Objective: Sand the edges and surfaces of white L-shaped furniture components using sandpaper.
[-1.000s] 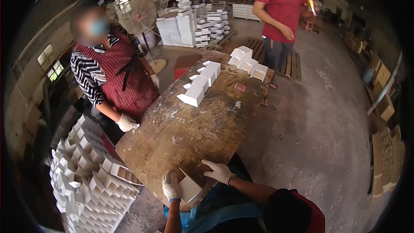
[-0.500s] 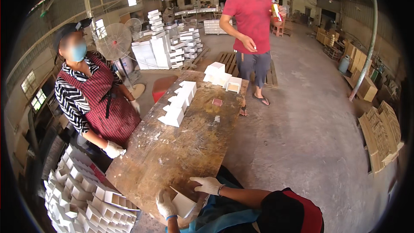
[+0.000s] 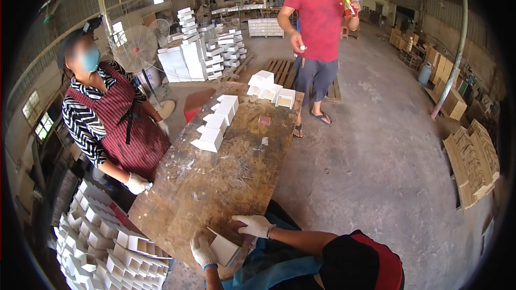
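At the near end of the worn wooden table [image 3: 215, 198] lies a small white box-like piece [image 3: 224, 249] with a thin raised panel on its far side. My left hand [image 3: 203, 251], in a white knit glove, is closed on its left side. Just right of the piece is my right hand [image 3: 253, 226], also gloved, its fingers bent toward the raised panel. Something dark reddish shows under those fingers, too small to make out. Farther up the table stand a row of white box pieces [image 3: 217, 123] and a flat reddish-brown pad [image 3: 264, 120].
More white boxes [image 3: 264, 83] sit at the table's far end. A co-worker in a checked apron [image 3: 134, 145] stands at the left, a gloved hand on the table edge. Stacked white pieces [image 3: 102, 241] fill the lower left. Another person in a red shirt [image 3: 317, 21] stands beyond, holding a bottle.
My head view has shifted slightly. My hands stay around the white piece, with the right hand a little nearer its raised panel. The person in red has raised a hand somewhat.
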A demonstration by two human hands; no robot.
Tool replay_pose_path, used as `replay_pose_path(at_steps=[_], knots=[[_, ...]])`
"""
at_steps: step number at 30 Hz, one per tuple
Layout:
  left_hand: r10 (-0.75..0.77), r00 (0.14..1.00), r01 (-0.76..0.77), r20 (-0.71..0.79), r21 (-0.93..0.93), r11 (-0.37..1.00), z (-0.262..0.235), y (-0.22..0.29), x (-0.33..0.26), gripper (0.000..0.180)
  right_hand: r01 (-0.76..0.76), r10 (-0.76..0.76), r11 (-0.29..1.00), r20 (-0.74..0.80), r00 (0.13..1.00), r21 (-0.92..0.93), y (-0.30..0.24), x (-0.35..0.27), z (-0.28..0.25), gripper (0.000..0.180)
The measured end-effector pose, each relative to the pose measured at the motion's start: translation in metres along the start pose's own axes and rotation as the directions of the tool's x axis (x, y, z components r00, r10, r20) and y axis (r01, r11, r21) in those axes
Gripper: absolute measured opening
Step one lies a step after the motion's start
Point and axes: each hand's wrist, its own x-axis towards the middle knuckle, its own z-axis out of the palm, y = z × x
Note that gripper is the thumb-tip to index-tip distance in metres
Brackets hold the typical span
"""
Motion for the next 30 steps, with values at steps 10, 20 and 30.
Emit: replay_pose_path(at_steps=[10, 20, 30], knots=[[-0.085, 0.996, 0.085, -0.008, 0.024, 0.996, -0.009, 0.038, -0.008, 0.032, -0.006, 0.006, 1.000, -0.007, 1.000, -0.005, -0.005, -0.002, 0.004, 0.056], [0.088, 0.995, -0.079, -0.048, 0.165, 0.983, -0.006, 0.031, -0.013, 0.029, 0.052, -0.048, 0.997, -0.055, 0.997, 0.065, -0.022, -0.007, -0.012, 0.050], [0.085, 0.987, -0.043, -0.134, 0.290, 0.956, 0.005, 0.029, -0.016, 0.029, 0.084, -0.085, 0.995, 0.025, 0.996, 0.048, -0.003, 0.005, -0.007, 0.054]])
